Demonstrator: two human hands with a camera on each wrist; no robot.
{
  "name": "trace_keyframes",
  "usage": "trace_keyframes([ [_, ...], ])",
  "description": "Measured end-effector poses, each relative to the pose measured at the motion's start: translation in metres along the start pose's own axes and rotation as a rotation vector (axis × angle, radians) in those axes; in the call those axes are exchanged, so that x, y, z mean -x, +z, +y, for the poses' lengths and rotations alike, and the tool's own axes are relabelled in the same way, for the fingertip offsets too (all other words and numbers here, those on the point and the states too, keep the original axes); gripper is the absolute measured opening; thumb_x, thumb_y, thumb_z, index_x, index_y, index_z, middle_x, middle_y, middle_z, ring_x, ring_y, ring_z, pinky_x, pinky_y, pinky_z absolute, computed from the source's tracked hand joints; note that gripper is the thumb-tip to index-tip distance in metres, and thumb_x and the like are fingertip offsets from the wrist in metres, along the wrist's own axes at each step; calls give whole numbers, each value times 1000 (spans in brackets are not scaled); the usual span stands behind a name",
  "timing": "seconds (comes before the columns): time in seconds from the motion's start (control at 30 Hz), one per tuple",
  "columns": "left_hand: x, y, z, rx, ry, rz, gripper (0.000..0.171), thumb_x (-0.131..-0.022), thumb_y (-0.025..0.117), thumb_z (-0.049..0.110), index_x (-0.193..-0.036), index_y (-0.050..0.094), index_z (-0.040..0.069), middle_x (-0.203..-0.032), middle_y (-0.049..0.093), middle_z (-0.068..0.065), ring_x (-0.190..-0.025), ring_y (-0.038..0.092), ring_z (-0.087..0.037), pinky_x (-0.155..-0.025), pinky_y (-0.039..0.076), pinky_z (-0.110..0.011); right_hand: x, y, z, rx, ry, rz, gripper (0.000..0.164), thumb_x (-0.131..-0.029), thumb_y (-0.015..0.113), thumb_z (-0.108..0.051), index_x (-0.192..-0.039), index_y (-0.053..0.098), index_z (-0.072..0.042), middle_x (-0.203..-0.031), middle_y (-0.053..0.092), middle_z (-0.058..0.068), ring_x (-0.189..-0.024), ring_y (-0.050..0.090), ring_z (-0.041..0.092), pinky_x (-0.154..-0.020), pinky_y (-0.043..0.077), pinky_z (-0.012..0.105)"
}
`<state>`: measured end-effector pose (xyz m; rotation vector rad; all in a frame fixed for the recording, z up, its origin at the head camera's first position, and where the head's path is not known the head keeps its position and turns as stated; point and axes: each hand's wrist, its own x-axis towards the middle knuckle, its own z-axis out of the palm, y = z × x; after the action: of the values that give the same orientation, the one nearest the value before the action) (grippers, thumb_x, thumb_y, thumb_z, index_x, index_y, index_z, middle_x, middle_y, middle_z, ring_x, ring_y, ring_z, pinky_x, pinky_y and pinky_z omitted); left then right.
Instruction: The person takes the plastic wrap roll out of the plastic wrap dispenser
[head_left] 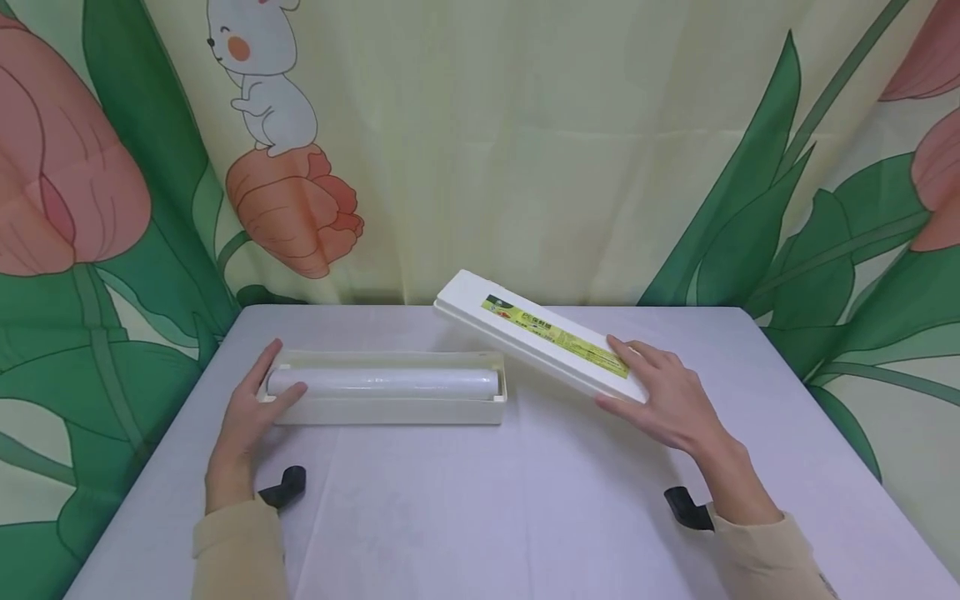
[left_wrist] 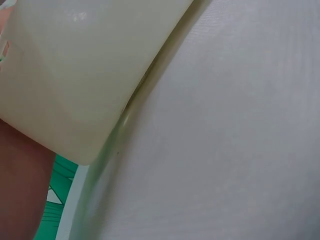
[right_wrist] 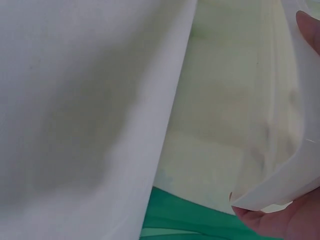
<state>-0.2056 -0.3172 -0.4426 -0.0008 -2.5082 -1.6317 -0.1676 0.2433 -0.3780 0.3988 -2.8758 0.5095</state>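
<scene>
A long white cling film box (head_left: 405, 413) lies on the table at left centre, its top off. Inside it shows a roll of cling film (head_left: 390, 383). My left hand (head_left: 251, 412) grips the box's left end, thumb over the front edge and fingers along the end. In the left wrist view the box's pale wall (left_wrist: 85, 85) fills the upper left. The white lid (head_left: 468, 296), with a yellow-green label (head_left: 555, 336), is tilted in the air right of the box. My right hand (head_left: 671, 400) holds its near right end between thumb and fingers. The lid's hollow underside (right_wrist: 280, 115) faces the right wrist camera.
A white cloth covers the table (head_left: 450, 517). Behind it hangs a curtain (head_left: 510, 167) printed with tulips, a rabbit and a carrot. A black wrist-camera mount (head_left: 285, 487) sits at the left wrist and another black mount (head_left: 687, 508) at the right.
</scene>
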Motion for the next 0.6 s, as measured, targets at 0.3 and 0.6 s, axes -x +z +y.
trace_keyframes([
  [0.3,3,2,3,-110,-11,-4,92,-90,76,35,-163,21,26,-168,15,-6,-152,9,-37,-114,7,-71,14,-4,19,43,44,17,86,-89,68,-57,-158,37,-18,-149,44,22,-126,43,49,-86,40,70],
  [0.6,1,1,3,-153,-13,-33,98,-88,79,34,-164,18,24,-168,11,-10,-152,7,-39,-114,8,-72,25,1,36,72,77,4,88,-88,68,-59,-159,35,-18,-147,44,26,-125,42,52,-83,39,72],
])
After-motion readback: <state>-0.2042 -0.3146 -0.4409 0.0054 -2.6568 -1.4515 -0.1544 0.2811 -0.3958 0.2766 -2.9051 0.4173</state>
